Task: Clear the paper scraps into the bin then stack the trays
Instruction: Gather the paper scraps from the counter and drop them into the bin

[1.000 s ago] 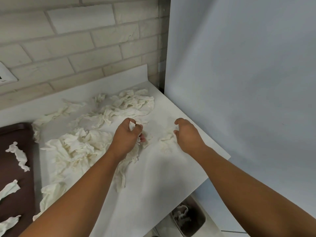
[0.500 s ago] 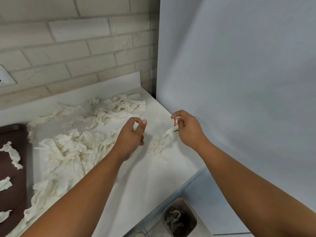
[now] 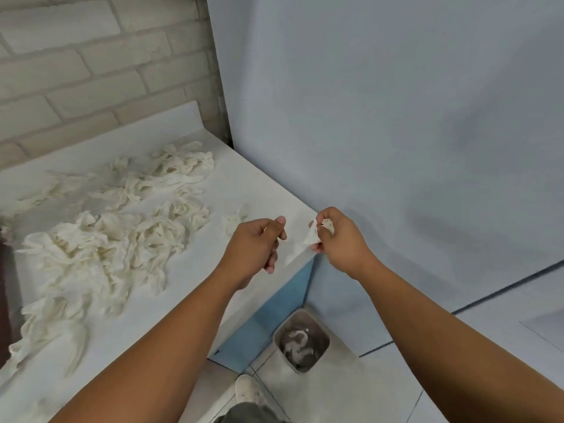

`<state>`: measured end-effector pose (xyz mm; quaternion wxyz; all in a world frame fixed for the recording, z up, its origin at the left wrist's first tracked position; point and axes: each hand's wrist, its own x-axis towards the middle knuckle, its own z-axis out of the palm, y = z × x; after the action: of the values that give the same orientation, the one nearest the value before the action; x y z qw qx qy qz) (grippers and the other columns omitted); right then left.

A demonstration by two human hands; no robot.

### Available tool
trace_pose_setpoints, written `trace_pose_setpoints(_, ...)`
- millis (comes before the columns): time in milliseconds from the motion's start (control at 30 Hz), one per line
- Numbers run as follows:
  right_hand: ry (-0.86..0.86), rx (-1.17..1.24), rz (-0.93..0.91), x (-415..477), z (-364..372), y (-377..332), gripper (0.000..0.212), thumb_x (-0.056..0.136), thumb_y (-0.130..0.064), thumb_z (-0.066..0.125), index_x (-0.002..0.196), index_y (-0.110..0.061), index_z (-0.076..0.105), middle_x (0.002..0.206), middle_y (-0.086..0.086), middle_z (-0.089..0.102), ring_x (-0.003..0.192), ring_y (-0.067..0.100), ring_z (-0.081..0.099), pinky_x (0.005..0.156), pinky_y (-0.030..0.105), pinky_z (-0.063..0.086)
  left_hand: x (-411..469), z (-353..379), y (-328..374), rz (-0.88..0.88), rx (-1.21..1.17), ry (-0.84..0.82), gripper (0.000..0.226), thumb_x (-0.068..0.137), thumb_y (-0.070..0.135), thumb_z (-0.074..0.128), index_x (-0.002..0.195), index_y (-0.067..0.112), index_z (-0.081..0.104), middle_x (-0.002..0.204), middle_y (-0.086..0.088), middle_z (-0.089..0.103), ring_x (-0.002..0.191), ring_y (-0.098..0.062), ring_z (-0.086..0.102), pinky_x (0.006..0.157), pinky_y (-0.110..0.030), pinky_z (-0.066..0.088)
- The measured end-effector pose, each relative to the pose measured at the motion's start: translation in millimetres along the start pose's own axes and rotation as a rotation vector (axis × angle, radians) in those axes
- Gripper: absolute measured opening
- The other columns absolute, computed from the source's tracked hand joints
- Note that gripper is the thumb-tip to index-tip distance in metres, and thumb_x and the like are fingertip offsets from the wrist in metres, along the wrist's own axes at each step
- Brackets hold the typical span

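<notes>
My right hand (image 3: 338, 239) pinches a white paper scrap (image 3: 311, 238) that dangles down to the left, just past the right corner of the white counter (image 3: 195, 300). My left hand (image 3: 256, 245) is a closed fist over the counter's edge; the scrap it closed on earlier is hidden inside it. A big heap of torn paper scraps (image 3: 106, 245) covers the counter to the left of both hands. One small scrap (image 3: 233, 222) lies alone near my left hand. The grey bin (image 3: 302, 340) stands on the floor below my hands, with scraps in it. A sliver of brown tray (image 3: 4, 279) shows at the left edge.
A brick wall (image 3: 91, 71) backs the counter and a plain pale wall (image 3: 396, 132) closes the right side. The counter's blue side panel (image 3: 274, 306) drops to a tiled floor. My shoe (image 3: 247, 389) stands just left of the bin.
Both hands have lifted off the counter and moved right toward its corner, each with a scrap. The view has swung right and down, so the bin shows more and the tray less.
</notes>
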<state>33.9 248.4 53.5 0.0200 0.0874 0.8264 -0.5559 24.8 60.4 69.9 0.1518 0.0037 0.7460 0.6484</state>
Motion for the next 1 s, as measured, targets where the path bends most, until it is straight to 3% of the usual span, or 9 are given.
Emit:
trace_pose_setpoints(100,0.036,-0.025,0.036,-22,-7,42,0.016,0.101,-0.010,0.044,0.095,-0.019,0.055,0.091,0.003,0.062,0.068,0.018,0.057,0.059,0.027,0.049,-17,31,-20,-0.035,0.121,-0.041,0.052,0.094,0.055,0.056,0.066,0.012,0.061,0.053,-0.005,0.042,0.045,-0.018,0.035,0.044,-0.022,0.032)
trace_pose_setpoints(233,0.079,-0.071,0.133,-56,-8,100,0.018,0.102,-0.017,0.042,0.103,-0.016,0.060,0.083,-0.009,0.056,0.073,0.014,0.054,0.073,0.036,0.050,-31,68,-68,-0.111,0.246,-0.086,0.057,0.095,0.061,0.048,0.063,0.016,0.038,0.058,-0.002,0.029,0.047,-0.012,0.025,0.051,-0.029,0.022)
trace_pose_setpoints(333,0.066,-0.037,0.192,-80,-5,140,0.028,0.100,-0.032,0.050,0.079,-0.016,0.060,0.063,-0.006,0.053,0.059,0.015,0.051,0.067,0.038,0.048,-39,91,-107,-0.232,0.316,-0.182,0.056,0.091,0.070,0.041,0.066,0.020,0.037,0.059,0.003,0.033,0.047,-0.010,0.029,0.055,-0.032,0.025)
trace_pose_setpoints(433,0.069,-0.055,0.285,-96,3,180,0.047,0.091,-0.049,0.061,0.065,-0.011,0.052,0.054,0.000,0.047,0.053,0.016,0.045,0.056,0.035,0.043,-39,108,-145,-0.365,0.376,-0.239,0.057,0.098,0.064,0.034,0.061,0.022,0.045,0.058,0.005,0.047,0.054,-0.012,0.041,0.057,-0.029,0.031)
trace_pose_setpoints(567,0.091,-0.078,0.381,-103,17,232,0.046,0.091,-0.045,0.062,0.068,-0.005,0.058,0.055,-0.005,0.060,0.043,0.005,0.041,0.049,0.026,0.036,-24,125,-210,-0.391,0.452,-0.218,0.054,0.103,0.050,0.036,0.058,0.022,0.044,0.059,-0.003,0.047,0.057,-0.015,0.042,0.054,-0.029,0.031)
trace_pose_setpoints(667,0.079,-0.053,0.447,-96,34,280,0.041,0.091,-0.044,0.063,0.064,-0.014,0.054,0.061,0.002,0.069,0.043,0.005,0.045,0.050,0.026,0.040,-3,133,-266,-0.394,0.486,-0.162,0.046,0.101,0.040,0.042,0.067,0.011,0.055,0.086,-0.025,0.063,0.066,-0.023,0.050,0.056,-0.030,0.033)
trace_pose_setpoints(733,0.097,-0.074,0.474,-84,48,314,0.044,0.090,-0.047,0.063,0.061,-0.017,0.049,0.059,0.007,0.061,0.048,0.013,0.046,0.052,0.027,0.040,14,138,-307,-0.429,0.514,-0.167,0.047,0.100,0.040,0.042,0.083,0.003,0.063,0.098,-0.027,0.066,0.078,-0.033,0.059,0.058,-0.031,0.036)
trace_pose_setpoints(867,0.115,0.033,0.550,-58,78,381,0.049,0.094,-0.047,0.057,0.051,-0.026,0.046,0.049,-0.005,0.042,0.045,0.015,0.036,0.049,0.028,0.033,47,145,-390,-0.490,0.553,-0.205,0.048,0.101,0.040,0.042,0.070,0.005,0.053,0.098,-0.031,0.063,0.070,-0.034,0.054,0.061,-0.035,0.039)
trace_pose_setpoints(1000,0.119,0.017,0.586,-36,108,453,0.048,0.100,-0.043,0.046,0.056,-0.025,0.042,0.055,-0.007,0.044,0.052,0.016,0.039,0.056,0.029,0.033,73,152,-469,-0.561,0.607,-0.244,0.056,0.102,0.045,0.038,0.090,-0.005,0.058,0.102,-0.033,0.062,0.087,-0.046,0.062,0.072,-0.047,0.051)
